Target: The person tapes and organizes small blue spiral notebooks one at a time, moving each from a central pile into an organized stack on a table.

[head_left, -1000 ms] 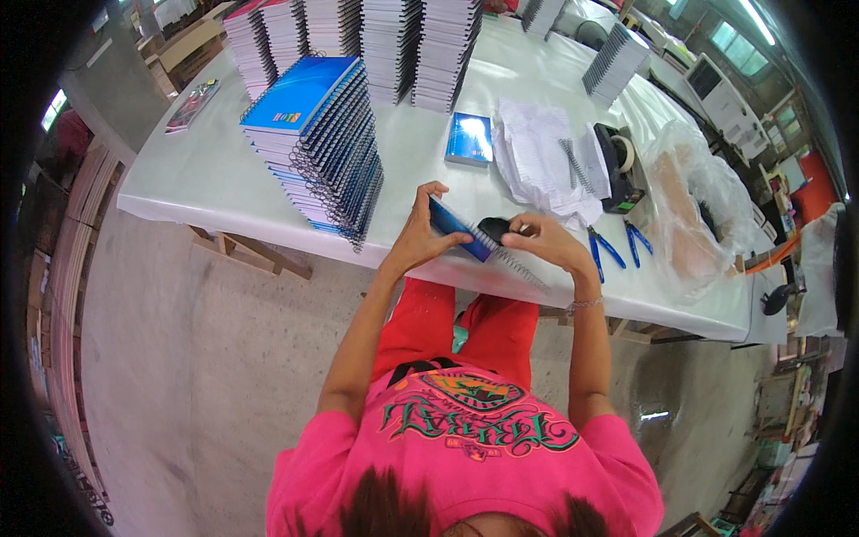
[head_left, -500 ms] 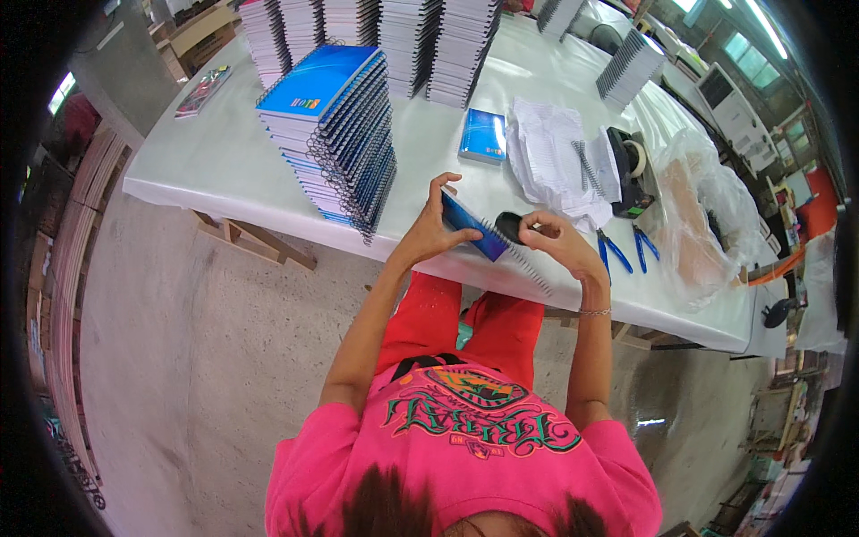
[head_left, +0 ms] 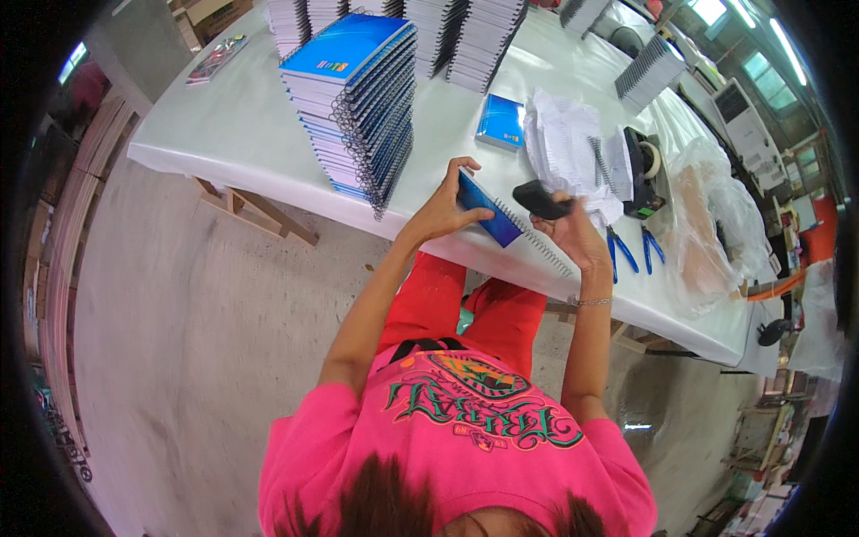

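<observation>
My left hand (head_left: 444,208) grips a small blue notebook (head_left: 490,217) near the table's front edge, thumb on its cover. A metal spiral coil (head_left: 544,250) runs along the notebook's edge and sticks out past its lower right end. In my right hand (head_left: 575,234) is a black rounded object (head_left: 540,199), blurred and of a kind I cannot make out, held just above the coil. Beyond the notebook lies a small blue pad of sheets (head_left: 501,122).
A tall stack of blue spiral notebooks (head_left: 358,98) stands left of my hands, with more stacks behind it. To the right are crumpled white paper (head_left: 561,134), a tape dispenser (head_left: 646,174), blue-handled pliers (head_left: 621,251), a second pair (head_left: 653,246) and clear plastic wrap (head_left: 707,224).
My right hand has drawn the black object slightly up and to the right, turning it. The left hand keeps its hold on the notebook. The whole view has shifted a little.
</observation>
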A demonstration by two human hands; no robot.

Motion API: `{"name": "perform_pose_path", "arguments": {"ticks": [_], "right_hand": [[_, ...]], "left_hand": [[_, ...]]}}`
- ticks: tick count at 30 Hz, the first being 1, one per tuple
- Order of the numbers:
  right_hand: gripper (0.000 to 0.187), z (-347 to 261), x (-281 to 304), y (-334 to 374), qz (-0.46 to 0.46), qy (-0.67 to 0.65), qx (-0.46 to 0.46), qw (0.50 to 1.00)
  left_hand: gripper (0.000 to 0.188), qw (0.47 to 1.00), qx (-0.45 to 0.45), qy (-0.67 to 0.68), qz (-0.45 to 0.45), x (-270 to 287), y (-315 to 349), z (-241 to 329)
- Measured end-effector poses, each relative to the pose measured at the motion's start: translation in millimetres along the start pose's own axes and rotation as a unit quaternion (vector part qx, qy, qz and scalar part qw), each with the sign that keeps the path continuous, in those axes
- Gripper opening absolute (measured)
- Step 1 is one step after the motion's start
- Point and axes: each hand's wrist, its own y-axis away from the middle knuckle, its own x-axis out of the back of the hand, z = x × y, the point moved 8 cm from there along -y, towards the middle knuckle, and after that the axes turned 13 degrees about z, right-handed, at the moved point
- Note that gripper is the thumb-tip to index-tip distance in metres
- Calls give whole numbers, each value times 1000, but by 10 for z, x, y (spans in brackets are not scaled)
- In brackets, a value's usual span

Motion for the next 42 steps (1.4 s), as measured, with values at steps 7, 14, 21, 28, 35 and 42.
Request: {"name": "perform_pose_path", "arguments": {"ticks": [7,14,21,28,35,42], "right_hand": [[26,55,-149,17,-62,-148,-100,982],[23,-140,-257,-40,-30,261,18,965],[30,-98,-247,-42,13,154,-2,988],[36,-69,-223,-142,22,221,17,975],[34,-170,-319,-49,-1,-55,-46,997],[31,-155,-416,-163,-46,331,-7,942]], "left_hand": [[84,999,-37,3,7,10,-1,-3],[81,999,-41,-6,9,58,-7,40],[85,1000,12,3,-20,42,-5,-19],[81,1000,-15,9,-12,50,1,16],[80,999,-19,25,-5,63,15,57],[82,999,10,25,-37,43,18,36]]}}
